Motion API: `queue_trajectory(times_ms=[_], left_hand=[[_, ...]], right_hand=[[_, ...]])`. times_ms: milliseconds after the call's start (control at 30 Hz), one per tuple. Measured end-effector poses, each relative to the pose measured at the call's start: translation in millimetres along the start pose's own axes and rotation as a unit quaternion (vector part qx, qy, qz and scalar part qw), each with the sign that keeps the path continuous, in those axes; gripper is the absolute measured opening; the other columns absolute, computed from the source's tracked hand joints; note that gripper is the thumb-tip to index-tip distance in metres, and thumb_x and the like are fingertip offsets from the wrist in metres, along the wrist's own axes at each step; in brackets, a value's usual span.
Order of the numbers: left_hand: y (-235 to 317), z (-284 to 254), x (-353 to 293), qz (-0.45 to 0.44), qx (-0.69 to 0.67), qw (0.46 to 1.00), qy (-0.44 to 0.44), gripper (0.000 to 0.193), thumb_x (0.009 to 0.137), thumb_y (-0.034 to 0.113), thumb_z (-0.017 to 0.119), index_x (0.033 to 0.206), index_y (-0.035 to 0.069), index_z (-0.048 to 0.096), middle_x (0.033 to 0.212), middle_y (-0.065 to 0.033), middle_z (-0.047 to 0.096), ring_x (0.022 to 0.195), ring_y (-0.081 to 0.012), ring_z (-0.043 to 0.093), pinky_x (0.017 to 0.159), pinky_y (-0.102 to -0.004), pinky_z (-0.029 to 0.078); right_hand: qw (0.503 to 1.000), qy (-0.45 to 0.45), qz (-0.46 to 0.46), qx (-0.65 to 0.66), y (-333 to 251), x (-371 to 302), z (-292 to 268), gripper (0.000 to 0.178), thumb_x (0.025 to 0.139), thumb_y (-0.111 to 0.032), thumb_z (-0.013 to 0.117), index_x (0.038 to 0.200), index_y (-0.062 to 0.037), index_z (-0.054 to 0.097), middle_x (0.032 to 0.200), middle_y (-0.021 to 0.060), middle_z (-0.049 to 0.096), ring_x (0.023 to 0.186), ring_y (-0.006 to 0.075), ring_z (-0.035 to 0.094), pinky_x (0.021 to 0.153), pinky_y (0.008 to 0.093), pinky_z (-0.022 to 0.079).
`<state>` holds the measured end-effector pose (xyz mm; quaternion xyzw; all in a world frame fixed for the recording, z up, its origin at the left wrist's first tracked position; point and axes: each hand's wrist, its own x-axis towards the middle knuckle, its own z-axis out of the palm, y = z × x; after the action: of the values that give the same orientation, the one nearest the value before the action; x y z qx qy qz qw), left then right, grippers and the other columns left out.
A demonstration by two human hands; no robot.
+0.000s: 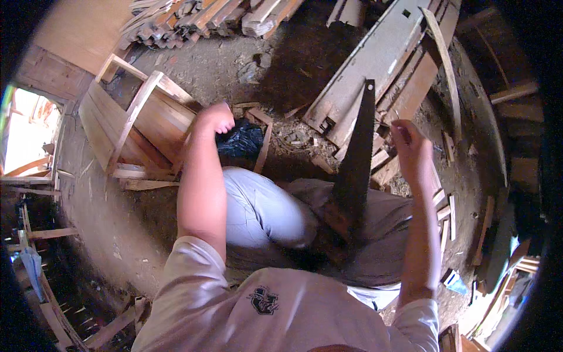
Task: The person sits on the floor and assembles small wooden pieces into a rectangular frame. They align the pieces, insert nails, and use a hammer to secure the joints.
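My left hand (218, 119) is closed, its fingers curled in, beside the corner of a wooden frame (138, 111) and above a black plastic bag (241, 141). Whatever it may hold is hidden. On the right, my right hand (410, 146) is raised with thumb and fingers pinched together. A thin bright sliver seems to show at its fingertips, too small to name. Between the hands a handsaw (355, 149) points away from me, its dark blade rising from between my legs. Its handle lies in shadow at my lap, and neither hand touches it.
Stacked wood strips (217, 20) lie at the far side. Long grey boards (375, 64) slant across the far right, near a curved strip (444, 70). Offcuts and shavings (305, 141) litter the dirt floor. A bright opening (29, 132) is at the left.
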<state>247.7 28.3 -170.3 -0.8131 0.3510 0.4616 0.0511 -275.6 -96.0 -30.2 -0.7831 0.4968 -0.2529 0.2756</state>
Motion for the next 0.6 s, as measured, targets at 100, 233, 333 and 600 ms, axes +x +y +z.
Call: queue_trajectory(times_ms=[100, 233, 333, 600], left_hand=[[2.4, 41.5, 20.5, -0.046, -0.012, 0.998, -0.035, 0.020, 0.091, 0.016, 0.073, 0.094, -0.001, 0.082, 0.092, -0.0137, 0.082, 0.076, -0.0223, 0.077, 0.068, -0.0428, 0.059], [-40.7, 63.2, 37.9, -0.031, 0.141, 0.989, 0.022, 0.029, 0.098, 0.006, 0.064, 0.120, -0.003, 0.081, 0.115, -0.0199, 0.082, 0.096, -0.0313, 0.080, 0.086, -0.0491, 0.063], [-5.8, 75.3, 37.0, -0.070, -0.104, 0.991, 0.053, 0.026, 0.099, 0.009, 0.063, 0.109, -0.009, 0.079, 0.111, -0.0281, 0.080, 0.086, -0.0307, 0.083, 0.070, -0.0475, 0.065], [-49.2, 85.7, 107.7, 0.001, -0.046, 0.994, 0.104, 0.050, 0.100, 0.039, 0.057, 0.122, 0.001, 0.082, 0.133, -0.0279, 0.075, 0.118, -0.0363, 0.077, 0.099, -0.0518, 0.056]], right_hand=[[0.995, 0.041, -0.084, -0.043, 31.0, 17.5, 45.9, 0.023, 0.104, -0.016, 0.076, 0.122, -0.0027, 0.078, 0.090, 0.0186, 0.079, 0.079, 0.0298, 0.078, 0.077, 0.0405, 0.061], [0.998, -0.040, 0.031, 0.034, 17.7, 10.8, 49.7, 0.025, 0.103, -0.017, 0.077, 0.122, -0.0018, 0.079, 0.094, 0.0203, 0.081, 0.083, 0.0299, 0.080, 0.079, 0.0415, 0.062], [0.999, -0.024, 0.011, -0.030, 45.5, 8.1, 35.4, 0.026, 0.104, -0.024, 0.075, 0.119, -0.0029, 0.079, 0.095, 0.0223, 0.080, 0.088, 0.0355, 0.080, 0.080, 0.0441, 0.061], [0.997, -0.054, -0.045, 0.017, 40.7, 12.1, 43.1, 0.026, 0.102, -0.022, 0.075, 0.113, 0.0011, 0.077, 0.096, 0.0260, 0.079, 0.092, 0.0447, 0.078, 0.082, 0.0515, 0.061]])
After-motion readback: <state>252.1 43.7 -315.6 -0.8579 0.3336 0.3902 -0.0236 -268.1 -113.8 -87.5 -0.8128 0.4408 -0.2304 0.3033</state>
